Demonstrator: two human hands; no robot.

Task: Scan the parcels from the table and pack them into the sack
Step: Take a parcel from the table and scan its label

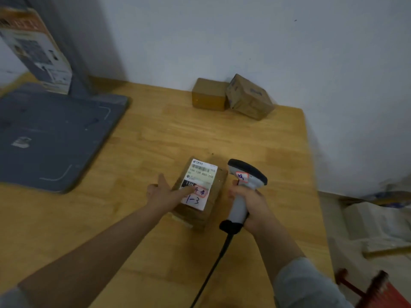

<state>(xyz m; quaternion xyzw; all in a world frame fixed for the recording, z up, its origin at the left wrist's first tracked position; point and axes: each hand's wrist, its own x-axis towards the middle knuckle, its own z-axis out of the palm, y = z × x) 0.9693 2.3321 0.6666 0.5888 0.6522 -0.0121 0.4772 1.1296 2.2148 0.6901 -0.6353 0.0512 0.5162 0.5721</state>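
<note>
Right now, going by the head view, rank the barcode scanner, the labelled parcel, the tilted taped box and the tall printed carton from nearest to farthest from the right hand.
1. barcode scanner: gripped in the right hand.
2. labelled parcel: just to its left, under the left hand.
3. tilted taped box: back at the wall.
4. tall printed carton: far back left.

The light-brown table (155,134) is wood with visible grain and a smooth, faintly satin finish. The small brown cardboard parcel (213,196) is matt, with a white paper label (201,174) on top. The white and black plastic handheld scanner (244,181) looks smooth and slightly glossy. The flat grey mat (55,134) is matt. Two brown cardboard boxes (209,94) look dull, one crinkled with tape.
</note>
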